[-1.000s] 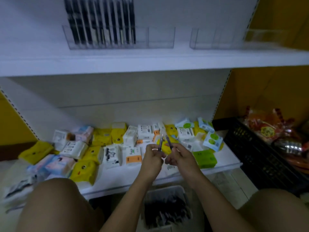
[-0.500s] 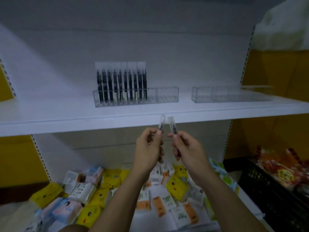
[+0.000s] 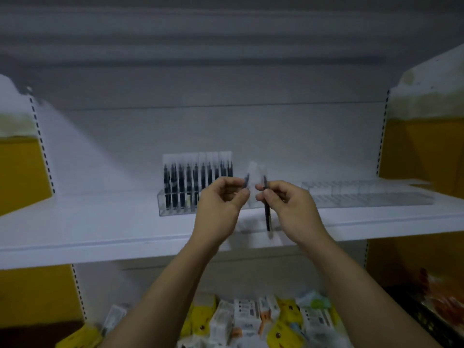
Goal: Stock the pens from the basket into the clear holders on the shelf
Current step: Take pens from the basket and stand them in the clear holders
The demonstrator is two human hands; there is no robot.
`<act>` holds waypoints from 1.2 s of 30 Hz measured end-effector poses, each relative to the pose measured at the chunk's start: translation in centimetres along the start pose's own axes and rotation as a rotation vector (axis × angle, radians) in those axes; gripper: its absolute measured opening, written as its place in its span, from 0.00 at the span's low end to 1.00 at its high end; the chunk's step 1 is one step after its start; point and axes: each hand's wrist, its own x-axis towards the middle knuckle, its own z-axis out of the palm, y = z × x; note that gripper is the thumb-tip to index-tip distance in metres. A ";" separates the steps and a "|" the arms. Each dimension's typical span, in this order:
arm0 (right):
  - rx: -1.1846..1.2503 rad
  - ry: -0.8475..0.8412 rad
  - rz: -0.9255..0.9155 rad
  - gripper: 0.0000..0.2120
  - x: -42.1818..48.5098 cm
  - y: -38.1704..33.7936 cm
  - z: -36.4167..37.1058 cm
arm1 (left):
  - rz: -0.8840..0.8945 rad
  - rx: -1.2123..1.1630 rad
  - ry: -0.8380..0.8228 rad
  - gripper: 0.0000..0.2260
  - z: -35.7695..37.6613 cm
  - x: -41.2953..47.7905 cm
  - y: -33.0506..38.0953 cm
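Centrally, the white shelf (image 3: 100, 229) is being spanned by two clear holders. The left holder (image 3: 167, 205) is being filled along its left part by a row of pens (image 3: 195, 182), black and standing upright in clear wrappers. The right holder (image 3: 364, 195) is being kept well apart on the same board. Below, a lower shelf (image 3: 135, 295) is being covered by yellow and white packets (image 3: 251, 320). Both hands are being held up in front of the left holder's right end. A first pen (image 3: 246, 180) is being pinched by the curled fingers and thumb of the left hand (image 3: 221, 209). A second pen (image 3: 267, 217) is being gripped upright by the right hand (image 3: 291, 209), with its lower end hanging before the shelf edge. The two pens are being kept just beside each other; whether their wrappers are touching cannot be told through the blur.
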 end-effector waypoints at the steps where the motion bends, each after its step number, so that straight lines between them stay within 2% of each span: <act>1: 0.015 0.009 -0.005 0.08 0.8 -0.2 -0.1 | 0.011 0.004 -0.011 0.08 -0.2 0.8 0.5; 6: -0.034 0.058 -0.001 0.08 4.9 -0.2 -0.5 | 0.079 0.107 -0.078 0.25 -0.6 5.0 2.7; 8: -0.086 0.063 -0.014 0.16 6.4 0.0 -0.7 | 0.117 0.202 -0.114 0.29 -0.5 6.8 3.2; 10: -0.154 0.072 -0.059 0.26 7.9 0.2 -0.9 | 0.164 0.292 -0.125 0.29 -0.3 8.5 3.3; 11: -0.170 0.075 -0.079 0.28 8.6 0.3 -1.0 | 0.185 0.312 -0.120 0.27 -0.2 9.3 3.3; 15: -0.206 0.106 -0.130 0.21 11.3 0.7 -0.7 | 0.274 0.355 -0.084 0.22 0.3 12.2 2.7; 20: -0.123 0.160 -0.152 0.14 14.2 1.5 0.0 | 0.368 0.483 -0.028 0.20 0.7 15.1 1.3; 26: -0.040 0.143 -0.178 0.17 16.5 3.4 0.5 | 0.377 0.593 0.006 0.21 1.2 16.8 -0.6; 36: -0.073 0.126 -0.189 0.19 18.3 6.0 1.1 | 0.371 0.763 0.061 0.20 1.0 17.4 -1.5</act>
